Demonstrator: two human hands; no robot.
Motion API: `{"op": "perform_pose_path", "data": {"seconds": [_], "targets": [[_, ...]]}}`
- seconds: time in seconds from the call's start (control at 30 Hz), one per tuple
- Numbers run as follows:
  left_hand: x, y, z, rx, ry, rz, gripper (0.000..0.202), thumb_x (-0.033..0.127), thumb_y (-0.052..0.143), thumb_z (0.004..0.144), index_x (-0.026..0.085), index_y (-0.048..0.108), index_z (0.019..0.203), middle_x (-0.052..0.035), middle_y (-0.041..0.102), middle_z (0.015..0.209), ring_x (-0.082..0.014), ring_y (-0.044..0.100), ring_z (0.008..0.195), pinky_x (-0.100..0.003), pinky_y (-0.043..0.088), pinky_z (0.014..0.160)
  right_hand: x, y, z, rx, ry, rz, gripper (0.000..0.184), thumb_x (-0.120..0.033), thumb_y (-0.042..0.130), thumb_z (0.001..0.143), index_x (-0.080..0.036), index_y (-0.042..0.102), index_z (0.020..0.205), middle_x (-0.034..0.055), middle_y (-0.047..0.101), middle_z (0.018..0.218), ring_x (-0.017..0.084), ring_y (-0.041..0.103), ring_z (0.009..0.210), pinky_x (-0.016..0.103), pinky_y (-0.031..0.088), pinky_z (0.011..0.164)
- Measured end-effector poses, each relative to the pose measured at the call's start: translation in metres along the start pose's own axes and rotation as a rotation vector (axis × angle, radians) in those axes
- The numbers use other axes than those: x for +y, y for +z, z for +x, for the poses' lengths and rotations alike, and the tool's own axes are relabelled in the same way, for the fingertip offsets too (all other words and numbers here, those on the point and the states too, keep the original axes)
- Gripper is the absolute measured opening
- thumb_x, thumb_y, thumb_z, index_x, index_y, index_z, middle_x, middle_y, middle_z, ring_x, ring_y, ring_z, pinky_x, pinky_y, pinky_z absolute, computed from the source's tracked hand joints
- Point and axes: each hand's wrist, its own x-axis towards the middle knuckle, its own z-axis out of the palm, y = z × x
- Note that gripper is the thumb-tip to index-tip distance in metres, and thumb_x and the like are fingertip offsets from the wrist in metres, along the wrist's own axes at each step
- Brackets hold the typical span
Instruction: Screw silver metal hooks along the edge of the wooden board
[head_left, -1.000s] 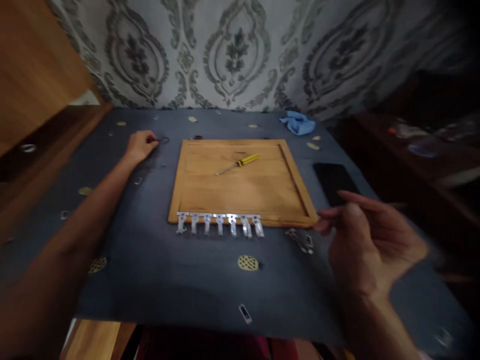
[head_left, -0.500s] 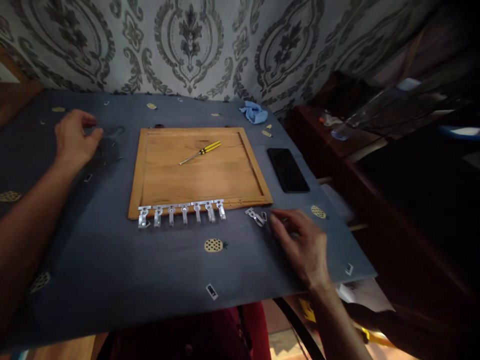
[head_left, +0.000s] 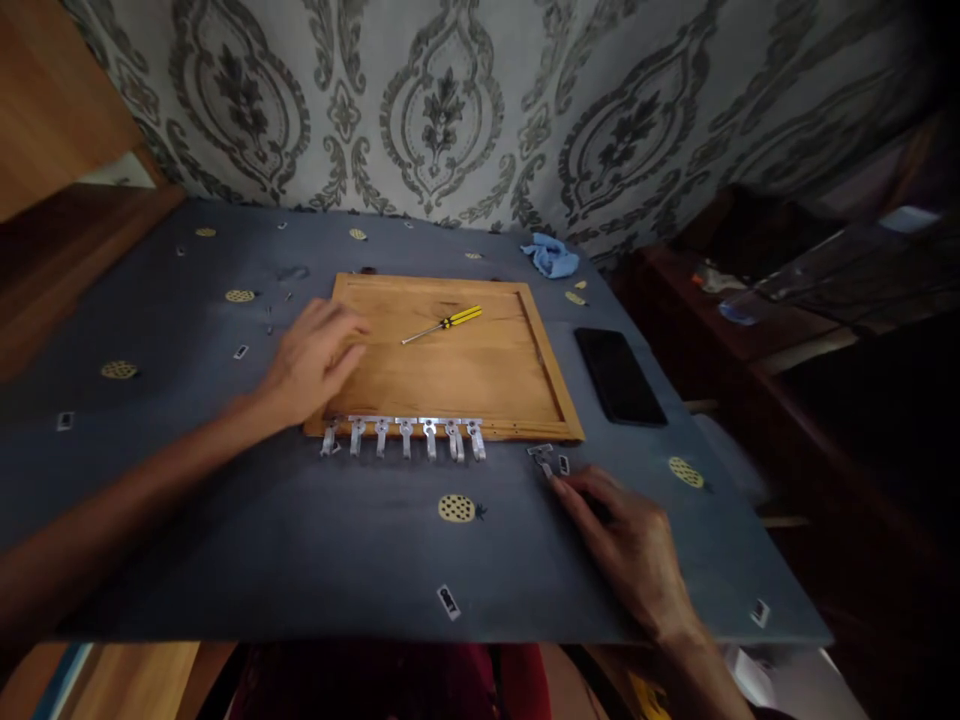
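Note:
A wooden panel with a raised frame (head_left: 562,385) lies on the table, and silver metal hooks (head_left: 406,438) are lined up along its front edge. On the panel rests a yellow and black screwdriver (head_left: 459,318). My left hand (head_left: 315,355) hovers over the panel's left side, slightly blurred, fingers curled toward the thumb; what is between them, if anything, cannot be made out. To the right of the row, my right hand (head_left: 626,540) pinches the lower end of a loose metal hook (head_left: 541,459) at the tabletop.
Beyond the panel's right side lies a black phone (head_left: 619,375). A crumpled blue cloth (head_left: 551,256) is at the back. Small screws (head_left: 270,318) lie left of the panel on the pineapple-print tablecloth (head_left: 360,560). A patterned curtain (head_left: 442,120) hangs behind the table.
My left hand has moved right, from beside the small screws to above the panel's left side. My right hand has closed on the loose hook. The view has shifted left.

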Motion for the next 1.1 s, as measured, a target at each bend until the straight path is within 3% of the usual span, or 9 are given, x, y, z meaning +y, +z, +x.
{"op": "perform_pose_path", "data": {"seconds": [0.13, 0.37, 0.6, 0.7, 0.83, 0.9, 1.03, 1.1], "targets": [[0.034, -0.008, -0.02, -0.128, 0.134, -0.067, 0.012, 0.016, 0.045, 0.096, 0.017, 0.056, 0.1, -0.0067, 0.061, 0.098, -0.022, 0.055, 0.095, -0.038, 0.047, 0.086, -0.004, -0.001, -0.001, 0.053, 0.054, 0.114, 0.033, -0.048, 0.059, 0.088, -0.021, 0.065, 0.069, -0.0004, 0.057, 0.061, 0.014, 0.054, 0.056, 0.025, 0.043, 0.054], [0.056, -0.012, -0.037, -0.106, 0.159, -0.165, 0.01, 0.014, 0.048, 0.097, 0.014, 0.056, 0.101, -0.0072, 0.063, 0.093, -0.0198, 0.054, 0.092, -0.035, 0.047, 0.085, -0.02, 0.01, 0.019, 0.06, 0.15, 0.365, 0.037, -0.053, 0.064, 0.082, -0.021, 0.063, 0.063, -0.0007, 0.05, 0.054, 0.014, 0.047, 0.054, 0.027, 0.039, 0.052], [0.07, -0.008, -0.041, -0.001, 0.453, -0.027, 0.029, 0.029, 0.049, 0.099, 0.017, 0.055, 0.073, -0.0017, 0.057, 0.069, -0.0165, 0.05, 0.071, -0.031, 0.043, 0.069, -0.043, 0.019, 0.052, -0.022, 0.146, 0.485, 0.045, -0.057, 0.065, 0.08, -0.02, 0.056, 0.056, -0.0019, 0.046, 0.052, 0.012, 0.043, 0.051, 0.026, 0.036, 0.052], [0.075, -0.007, -0.035, 0.08, 0.605, 0.025, 0.032, 0.025, 0.053, 0.095, 0.019, 0.052, 0.064, 0.0017, 0.051, 0.059, -0.0144, 0.046, 0.061, -0.029, 0.037, 0.059, -0.047, 0.025, 0.062, 0.007, 0.108, 0.51, 0.047, -0.059, 0.062, 0.082, -0.02, 0.055, 0.056, -0.0015, 0.048, 0.053, 0.012, 0.044, 0.055, 0.025, 0.036, 0.054], [0.088, -0.017, -0.038, 0.179, 0.642, -0.053, 0.033, 0.015, 0.058, 0.087, 0.02, 0.049, 0.055, 0.0043, 0.044, 0.05, -0.0118, 0.038, 0.049, -0.028, 0.027, 0.046, -0.051, 0.03, 0.062, 0.069, 0.043, 0.437, 0.047, -0.058, 0.056, 0.086, -0.021, 0.053, 0.057, -0.0017, 0.047, 0.055, 0.011, 0.043, 0.054, 0.024, 0.035, 0.052], [0.097, -0.028, -0.046, 0.128, 0.61, -0.124, 0.037, 0.014, 0.06, 0.084, 0.02, 0.045, 0.051, 0.0053, 0.043, 0.046, -0.0104, 0.035, 0.044, -0.028, 0.024, 0.042, -0.053, 0.031, 0.06, 0.094, -0.001, 0.394, 0.046, -0.057, 0.056, 0.086, -0.021, 0.052, 0.057, -0.0024, 0.044, 0.055, 0.011, 0.041, 0.051, 0.023, 0.034, 0.048], [0.11, -0.038, -0.059, -0.167, 0.542, -0.196, 0.042, 0.018, 0.064, 0.082, 0.019, 0.041, 0.046, 0.0051, 0.05, 0.05, -0.0069, 0.034, 0.041, -0.026, 0.03, 0.042, -0.054, 0.03, 0.059, 0.115, -0.081, 0.351, 0.041, -0.053, 0.059, 0.085, -0.022, 0.053, 0.059, -0.0023, 0.046, 0.056, 0.011, 0.044, 0.051, 0.022, 0.037, 0.046], [0.109, -0.032, -0.057, -0.156, 0.535, -0.182, 0.041, 0.014, 0.062, 0.08, 0.019, 0.039, 0.046, 0.0054, 0.047, 0.047, -0.0068, 0.033, 0.039, -0.026, 0.027, 0.04, -0.054, 0.031, 0.06, 0.125, -0.075, 0.348, 0.041, -0.053, 0.06, 0.085, -0.022, 0.053, 0.059, -0.0025, 0.046, 0.056, 0.011, 0.044, 0.05, 0.022, 0.037, 0.045]]}}
